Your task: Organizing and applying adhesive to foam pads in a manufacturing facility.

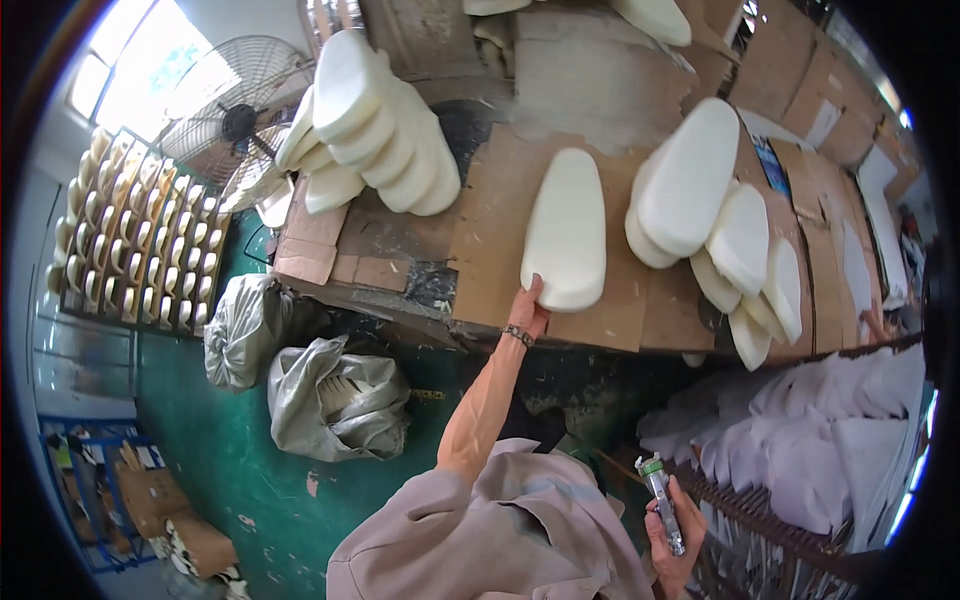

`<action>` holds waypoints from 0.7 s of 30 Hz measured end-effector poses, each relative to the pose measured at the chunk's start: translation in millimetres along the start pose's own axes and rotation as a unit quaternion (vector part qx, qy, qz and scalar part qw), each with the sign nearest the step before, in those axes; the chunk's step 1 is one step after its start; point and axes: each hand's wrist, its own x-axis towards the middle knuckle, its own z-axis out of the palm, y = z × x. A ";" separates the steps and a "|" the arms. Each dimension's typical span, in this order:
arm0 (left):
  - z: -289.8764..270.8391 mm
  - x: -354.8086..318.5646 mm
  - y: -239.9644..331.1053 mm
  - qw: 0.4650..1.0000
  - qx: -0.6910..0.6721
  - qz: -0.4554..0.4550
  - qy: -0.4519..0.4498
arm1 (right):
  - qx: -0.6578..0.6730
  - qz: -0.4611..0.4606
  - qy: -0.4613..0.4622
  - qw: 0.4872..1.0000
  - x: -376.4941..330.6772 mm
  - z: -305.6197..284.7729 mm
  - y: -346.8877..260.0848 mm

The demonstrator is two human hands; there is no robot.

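A long cream foam pad (566, 225), narrower at its far end, lies on the cardboard-covered table in front of me. My left hand (530, 309) grips its near left corner, thumb on top and the other fingers mostly hidden beneath the edge. Low on the right, away from the table, my right hand (676, 532) is closed around a slim silver hand tool with a green collar (664, 505). The tool's green end points up; its exact kind I cannot make out.
Stacked cream pads (385, 125) stand at the back left, and more pads (690, 180) overlap on the right. Beyond the left stack is a fan (238, 122). A rack of pads (140, 235) and grey sacks (338, 398) are leftward. Pale sheets (800, 430) hang at right.
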 end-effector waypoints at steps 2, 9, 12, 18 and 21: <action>-1.1 -21.2 18.8 0.999 -0.006 0.028 -0.016 | 0.004 -0.026 -0.001 1.000 8.9 14.3 -3.1; -77.1 -183.6 104.7 0.995 -0.084 0.045 0.022 | -0.005 -0.085 -0.083 0.993 71.9 76.1 -37.8; -97.5 -248.7 158.7 0.985 -0.110 0.100 0.087 | -0.004 -0.106 -0.122 0.987 103.5 111.5 -51.8; -149.1 -315.6 227.0 0.982 0.007 0.118 0.145 | -0.043 -0.156 -0.224 0.961 152.3 195.0 -94.7; -164.9 -328.0 249.3 0.978 -0.020 0.141 0.151 | -0.058 -0.163 -0.259 0.950 169.6 228.2 -115.1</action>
